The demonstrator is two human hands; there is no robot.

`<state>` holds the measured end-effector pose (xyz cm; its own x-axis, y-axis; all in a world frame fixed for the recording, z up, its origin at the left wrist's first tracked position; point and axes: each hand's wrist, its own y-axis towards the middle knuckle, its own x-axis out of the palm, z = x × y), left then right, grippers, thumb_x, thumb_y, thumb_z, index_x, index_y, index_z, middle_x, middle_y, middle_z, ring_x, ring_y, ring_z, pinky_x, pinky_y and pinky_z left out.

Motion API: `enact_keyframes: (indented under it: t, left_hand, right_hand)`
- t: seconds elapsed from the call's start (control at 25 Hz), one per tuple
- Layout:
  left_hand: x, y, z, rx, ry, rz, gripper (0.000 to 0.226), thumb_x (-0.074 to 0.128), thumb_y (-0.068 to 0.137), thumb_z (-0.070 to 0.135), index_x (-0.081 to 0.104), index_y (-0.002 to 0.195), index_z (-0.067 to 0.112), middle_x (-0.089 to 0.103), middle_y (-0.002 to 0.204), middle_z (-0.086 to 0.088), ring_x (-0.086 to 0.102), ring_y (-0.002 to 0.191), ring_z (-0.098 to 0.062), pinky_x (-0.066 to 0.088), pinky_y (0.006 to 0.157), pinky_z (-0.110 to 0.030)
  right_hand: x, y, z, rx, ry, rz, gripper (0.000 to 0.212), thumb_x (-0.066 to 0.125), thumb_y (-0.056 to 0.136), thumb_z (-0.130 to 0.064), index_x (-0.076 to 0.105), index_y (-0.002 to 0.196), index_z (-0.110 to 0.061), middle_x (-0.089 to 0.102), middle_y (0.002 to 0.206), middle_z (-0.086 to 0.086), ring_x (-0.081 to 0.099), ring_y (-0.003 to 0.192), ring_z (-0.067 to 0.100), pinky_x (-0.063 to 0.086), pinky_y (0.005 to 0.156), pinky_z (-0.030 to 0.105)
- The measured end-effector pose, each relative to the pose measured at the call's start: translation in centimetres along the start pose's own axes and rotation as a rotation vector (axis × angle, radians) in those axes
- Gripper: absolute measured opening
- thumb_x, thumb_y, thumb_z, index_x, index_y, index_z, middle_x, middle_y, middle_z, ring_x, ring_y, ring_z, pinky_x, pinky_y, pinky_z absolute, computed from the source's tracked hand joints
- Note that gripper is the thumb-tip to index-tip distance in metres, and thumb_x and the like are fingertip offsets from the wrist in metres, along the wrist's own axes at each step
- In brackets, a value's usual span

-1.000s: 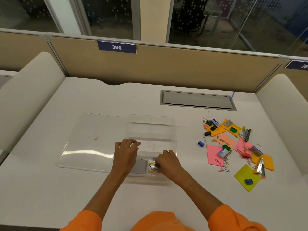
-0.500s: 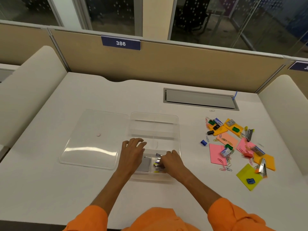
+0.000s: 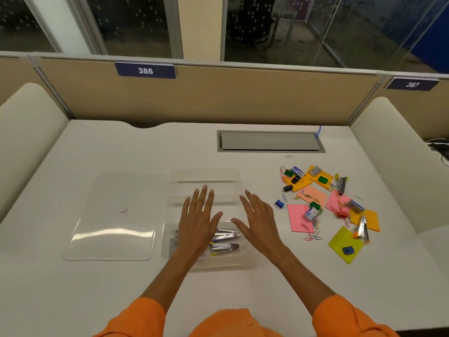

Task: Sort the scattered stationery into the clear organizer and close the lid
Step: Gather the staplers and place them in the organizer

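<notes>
A person in orange sleeves holds both hands flat above a clear organizer (image 3: 205, 171) on a white desk (image 3: 109, 147). The left hand (image 3: 199, 221) and right hand (image 3: 260, 221) have fingers straight and spread, gripping nothing. In the organizer's nearest compartment lie two silver staplers (image 3: 227, 235), and a grey item (image 3: 173, 243) is partly hidden under the left hand. The lid (image 3: 114, 215) lies flat just left of the organizer, not yet on. Well apart to the organizer's right, the scattered stationery (image 3: 323, 205) lies in a heap: sticky notes, paper clips, small coloured clips, more staplers. The sorting looks barely begun; nearly everything is left to move, then the lid to close.
</notes>
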<state>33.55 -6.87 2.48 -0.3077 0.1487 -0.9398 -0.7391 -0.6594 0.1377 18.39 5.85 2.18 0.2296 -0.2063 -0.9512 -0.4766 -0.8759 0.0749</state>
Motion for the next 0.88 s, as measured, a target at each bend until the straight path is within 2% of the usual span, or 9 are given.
enact_keyframes:
  t: [0.2,0.88]
  left_hand:
    - [1.4,1.9,4.2,0.066,0.021,-0.030,0.069,0.016,0.097,0.058,0.021,0.154,0.019,0.017,0.162,-0.004,0.012,0.150,-0.022,0.017,0.122,-0.047]
    - [8.4,7.9,20.0,0.308,-0.059,-0.188,0.077,0.009,0.091,0.066,0.017,0.154,0.024,0.008,0.162,0.002,0.010,0.150,-0.021,0.008,0.122,-0.042]
  right_hand:
    - [-1.9,-0.7,3.6,0.115,-0.008,0.000,0.070,0.036,0.095,-0.059,0.021,0.152,-0.022,0.010,0.162,-0.002,0.009,0.151,0.019,0.009,0.120,0.039]
    - [-6.8,-6.3,20.2,0.475,0.024,0.053,0.057,0.039,0.099,-0.046,0.028,0.150,-0.023,0.021,0.160,-0.001,0.018,0.148,0.018,0.015,0.119,0.039]
